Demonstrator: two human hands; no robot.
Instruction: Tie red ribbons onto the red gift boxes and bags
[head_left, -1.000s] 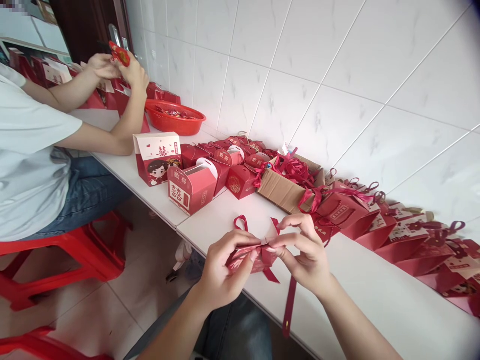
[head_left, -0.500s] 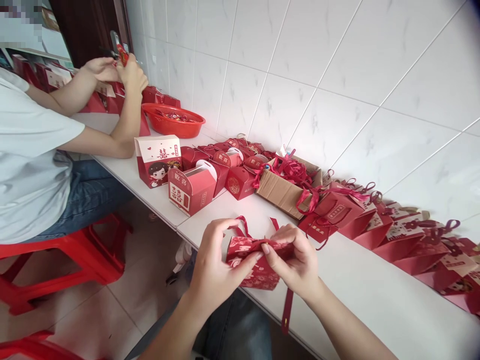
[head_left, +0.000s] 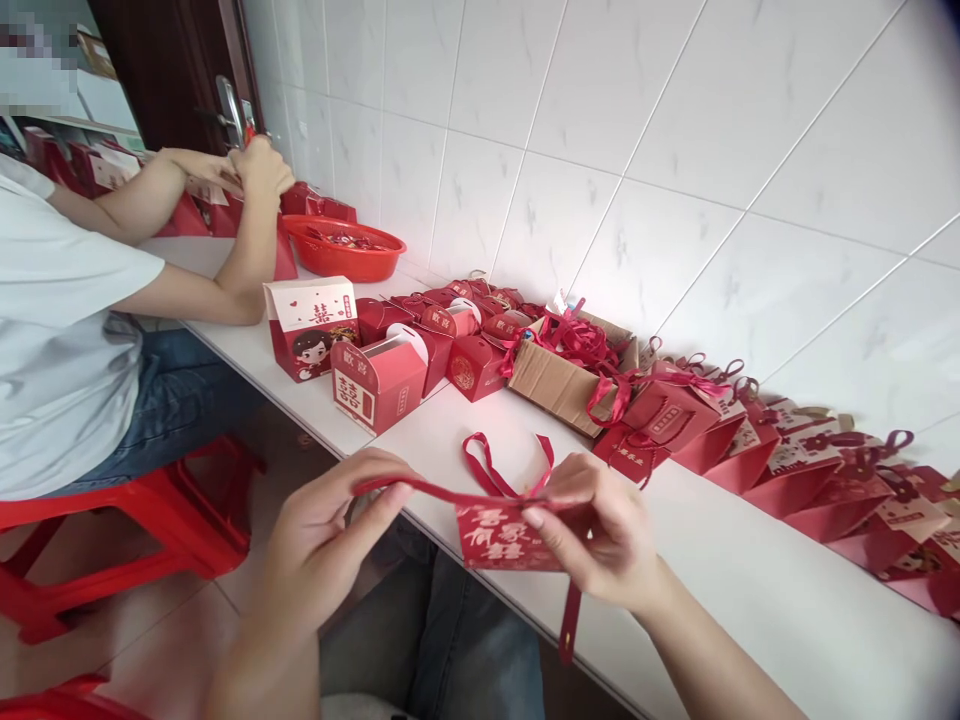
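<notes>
A small red gift box (head_left: 499,535) with white characters sits at the near edge of the white table (head_left: 757,600). My right hand (head_left: 600,525) is closed on its top, pinching the box and its ribbon. My left hand (head_left: 326,530) is off to the left, fingers pinched on one end of the dark red ribbon (head_left: 427,492), which is stretched taut from the box. A ribbon loop (head_left: 495,465) stands above the box and another tail (head_left: 571,620) hangs over the table edge.
A cardboard box of ribbons (head_left: 574,365) and several red gift boxes (head_left: 379,375) line the wall, with tied boxes (head_left: 810,480) to the right. A red basket (head_left: 345,245) stands farther left. A person in a white shirt (head_left: 67,330) sits on a red stool (head_left: 135,520), hands (head_left: 255,165) raised.
My left hand has let go of the box and pulled the ribbon end out to the left. The box has turned so its lettered side faces me. The other person's hands have lowered slightly.
</notes>
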